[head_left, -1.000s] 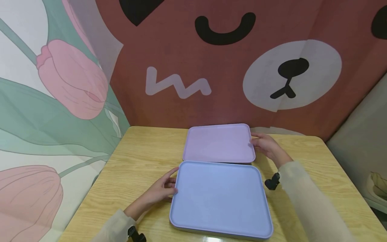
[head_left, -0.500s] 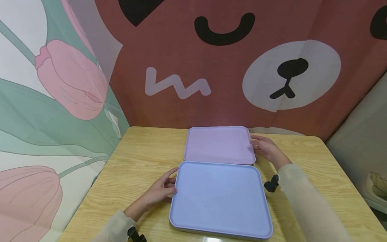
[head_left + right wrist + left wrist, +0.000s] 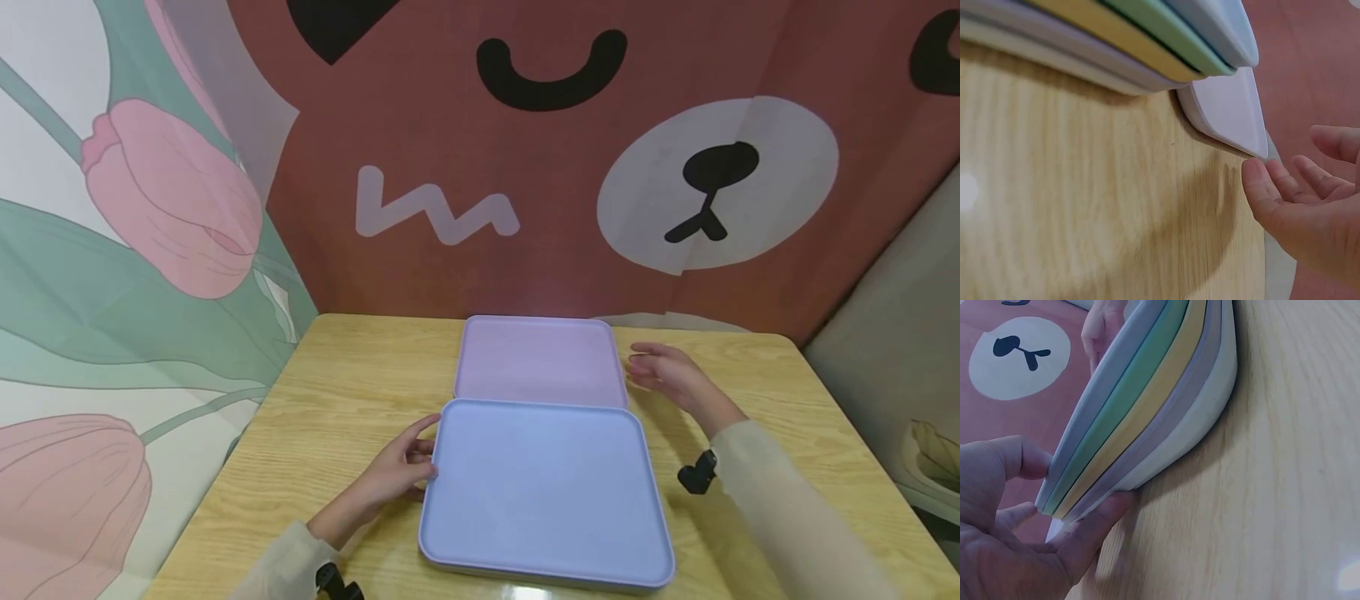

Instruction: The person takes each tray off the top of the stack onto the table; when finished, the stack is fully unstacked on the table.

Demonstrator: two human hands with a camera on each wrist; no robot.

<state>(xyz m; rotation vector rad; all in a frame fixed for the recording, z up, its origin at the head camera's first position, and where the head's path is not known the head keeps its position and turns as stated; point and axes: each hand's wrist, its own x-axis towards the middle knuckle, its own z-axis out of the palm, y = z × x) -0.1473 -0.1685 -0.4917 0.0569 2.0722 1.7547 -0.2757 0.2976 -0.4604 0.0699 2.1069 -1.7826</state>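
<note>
Wood-grain tabletop (image 3: 345, 383) carries a purple tray (image 3: 542, 362) behind a tray stack (image 3: 546, 492). Left hand (image 3: 390, 477): fingers hold stack edge; right hand (image 3: 669, 377): fingers extended, empty. One-sided push could skew the tray stack.

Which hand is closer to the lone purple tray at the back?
Right. The right hand is just off the right edge of the purple tray; the left hand is farther, touching the left side of the tray stack in front.

Tray stack (image 3: 547, 492) on table (image 3: 345, 375), left hand (image 3: 390, 475) at left, rear tray (image 3: 542, 361) behind, right hand (image 3: 670, 375) to its right
</note>
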